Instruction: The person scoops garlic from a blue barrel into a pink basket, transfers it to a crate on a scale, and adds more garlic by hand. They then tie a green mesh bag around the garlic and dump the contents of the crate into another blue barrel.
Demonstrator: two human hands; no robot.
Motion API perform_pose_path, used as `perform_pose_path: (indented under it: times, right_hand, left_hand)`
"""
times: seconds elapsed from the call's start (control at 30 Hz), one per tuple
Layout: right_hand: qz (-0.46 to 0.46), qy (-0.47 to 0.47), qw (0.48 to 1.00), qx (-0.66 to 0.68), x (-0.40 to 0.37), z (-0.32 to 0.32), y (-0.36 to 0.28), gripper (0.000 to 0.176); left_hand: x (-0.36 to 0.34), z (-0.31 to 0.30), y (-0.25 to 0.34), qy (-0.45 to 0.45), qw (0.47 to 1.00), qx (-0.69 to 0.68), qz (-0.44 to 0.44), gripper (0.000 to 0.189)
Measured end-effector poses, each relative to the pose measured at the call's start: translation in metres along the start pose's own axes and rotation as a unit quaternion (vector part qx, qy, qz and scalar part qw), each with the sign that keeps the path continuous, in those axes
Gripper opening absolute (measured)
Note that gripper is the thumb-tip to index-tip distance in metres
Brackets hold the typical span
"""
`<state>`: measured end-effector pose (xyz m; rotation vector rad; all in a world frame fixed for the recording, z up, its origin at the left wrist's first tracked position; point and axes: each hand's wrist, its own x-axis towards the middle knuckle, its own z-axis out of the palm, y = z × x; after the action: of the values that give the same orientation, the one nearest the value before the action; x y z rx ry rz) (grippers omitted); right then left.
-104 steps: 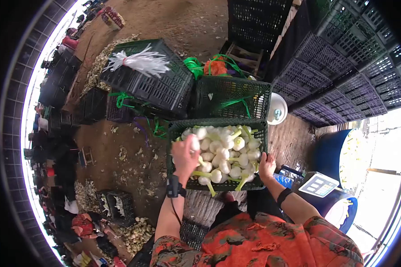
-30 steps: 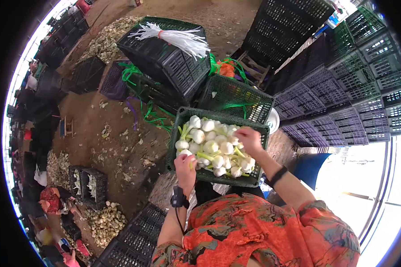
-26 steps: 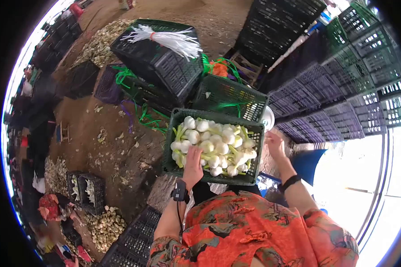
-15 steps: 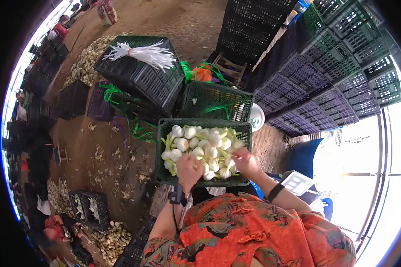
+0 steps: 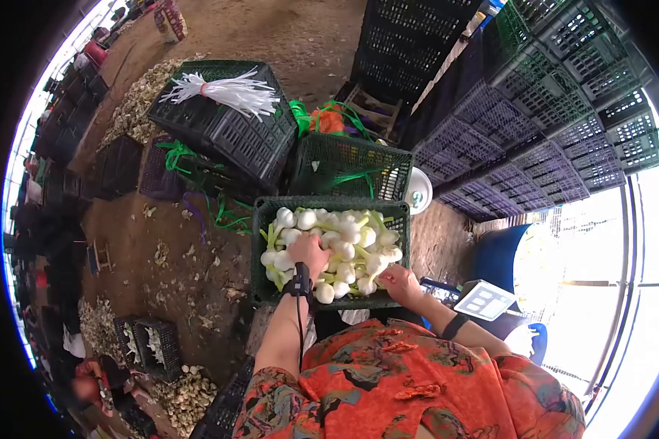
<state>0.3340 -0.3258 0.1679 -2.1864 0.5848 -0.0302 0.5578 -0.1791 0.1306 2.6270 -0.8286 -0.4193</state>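
Note:
A dark green plastic crate (image 5: 258, 252) in front of me holds many white garlic bulbs (image 5: 348, 233) with pale green stems. My left hand (image 5: 309, 252) reaches into the left part of the pile, its fingers curled down around a bulb that they mostly cover. At the crate's front right corner is my right hand (image 5: 403, 284), with fingers bent together next to the bulbs there. Whatever those fingers hold, if anything, is hidden.
Behind the crate stands another green crate (image 5: 355, 162). To its left, a black crate (image 5: 249, 139) carries a bundle of white strips (image 5: 223, 93). Stacked crates (image 5: 505, 132) rise at the right. A scale display (image 5: 485, 300) sits near my right arm. A person (image 5: 99, 384) is at lower left.
My left hand has moved forward, deeper over the pile. My right hand has drawn back toward the crate's front right corner. Several bulbs near the front have shifted.

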Motion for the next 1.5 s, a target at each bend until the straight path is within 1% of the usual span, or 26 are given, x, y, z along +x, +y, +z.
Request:
perform_pose_path:
  times: [0.1,0.17,0.3,0.37,0.4,0.47,0.5,0.53,0.6,0.67,0.8,0.83,0.87,0.93,1.0,1.07,1.13,1.17,1.23,1.27,1.3,1.33,1.37,1.4,1.47,1.5]
  right_hand:
    - [0.000,0.010,1.000,0.009,-0.010,-0.003,0.003,0.009]
    - [0.034,0.008,0.999,-0.002,-0.015,-0.003,0.005,0.008]
    - [0.028,0.020,0.999,0.001,-0.021,0.003,0.014,0.007]
    - [0.023,0.014,1.000,0.000,-0.022,0.004,0.016,0.007]
    - [0.023,0.016,1.000,0.001,-0.021,0.005,0.015,0.007]
    - [0.034,0.012,0.999,0.008,-0.024,0.004,0.015,0.008]
    - [0.036,0.013,0.999,0.007,-0.026,0.004,0.018,0.008]
    - [0.039,0.018,0.999,0.001,-0.027,0.005,0.020,0.008]
    - [0.041,0.023,0.999,-0.005,-0.029,0.003,0.021,0.009]
    - [0.079,0.020,0.997,-0.001,-0.031,-0.003,0.020,0.009]
    - [0.089,0.039,0.995,0.009,-0.036,-0.012,0.030,0.009]
    - [0.090,0.047,0.995,0.003,-0.037,-0.013,0.032,0.009]
    - [0.091,0.053,0.994,-0.004,-0.038,-0.014,0.035,0.010]
    - [0.102,0.051,0.993,-0.001,-0.039,-0.016,0.036,0.009]
    - [0.113,0.047,0.993,0.002,-0.041,-0.015,0.039,0.009]
    - [0.091,0.073,0.993,-0.010,-0.040,-0.012,0.042,0.009]
    - [0.086,0.072,0.994,-0.012,-0.040,-0.010,0.042,0.009]
    - [0.081,0.073,0.994,-0.015,-0.039,-0.009,0.042,0.009]
    - [0.092,0.068,0.993,-0.011,-0.036,-0.007,0.041,0.010]
    - [0.104,0.062,0.993,-0.009,-0.036,-0.007,0.042,0.010]
    - [0.105,0.061,0.993,-0.010,-0.034,-0.009,0.038,0.010]
    - [0.133,0.043,0.990,0.003,-0.031,-0.012,0.035,0.012]
    - [0.159,0.024,0.987,0.016,-0.028,-0.013,0.031,0.013]
    - [0.158,0.020,0.987,0.015,-0.024,-0.013,0.030,0.013]
    - [0.183,0.042,0.977,0.105,-0.013,-0.015,0.028,0.014]
    - [0.168,0.055,0.978,0.108,-0.005,-0.017,0.026,0.014]
  left_hand:
    - [0.012,-0.010,0.006,-0.014,0.999,0.042,-0.002,0.034]
    - [0.019,-0.015,0.010,-0.150,0.982,0.098,-0.053,0.038]
    - [0.019,-0.013,0.011,-0.161,0.982,0.084,-0.056,0.035]
    - [0.018,0.007,0.004,-0.129,0.988,0.060,-0.063,0.030]
    - [0.016,0.005,0.006,-0.128,0.988,0.061,-0.061,0.030]
    - [0.010,0.003,0.014,-0.089,0.990,0.004,-0.110,0.029]
    - [0.009,0.005,0.017,-0.080,0.988,0.005,-0.132,0.030]
    - [0.008,0.006,0.017,-0.081,0.988,0.005,-0.131,0.030]
    - [0.008,0.007,0.015,-0.076,0.992,-0.019,-0.102,0.027]
    - [0.006,0.011,0.012,-0.061,0.992,-0.026,-0.105,0.025]
    - [0.002,0.007,0.016,-0.043,0.993,-0.042,-0.101,0.019]
    - [0.004,0.017,0.007,-0.021,0.996,-0.053,-0.075,0.018]
    - [0.005,0.028,0.000,-0.022,0.996,-0.051,-0.073,0.018]
    - [0.005,0.031,-0.001,-0.012,0.994,-0.080,-0.077,0.016]
    - [0.004,0.030,-0.001,-0.024,0.993,-0.075,-0.086,0.016]
    - [0.001,0.027,0.002,-0.035,0.992,-0.070,-0.095,0.016]
    - [-0.004,0.032,-0.002,0.027,0.992,-0.104,-0.069,0.015]
    - [-0.005,0.038,-0.009,0.028,0.992,-0.103,-0.071,0.015]
    - [-0.004,0.047,-0.022,0.057,0.985,-0.161,-0.003,0.017]
    - [-0.006,0.053,-0.027,0.056,0.985,-0.161,-0.003,0.017]
    - [-0.008,0.045,-0.024,0.003,0.952,-0.295,-0.082,0.019]
    - [-0.009,0.038,-0.021,-0.049,0.892,-0.420,-0.159,0.022]
    - [-0.008,0.035,-0.025,-0.084,0.865,-0.467,-0.164,0.024]
    - [-0.009,0.028,-0.027,-0.082,0.864,-0.468,-0.167,0.024]
    - [-0.013,0.002,-0.025,-0.064,0.765,-0.623,-0.148,0.024]
    - [-0.015,-0.013,-0.022,-0.020,0.747,-0.655,-0.112,0.026]
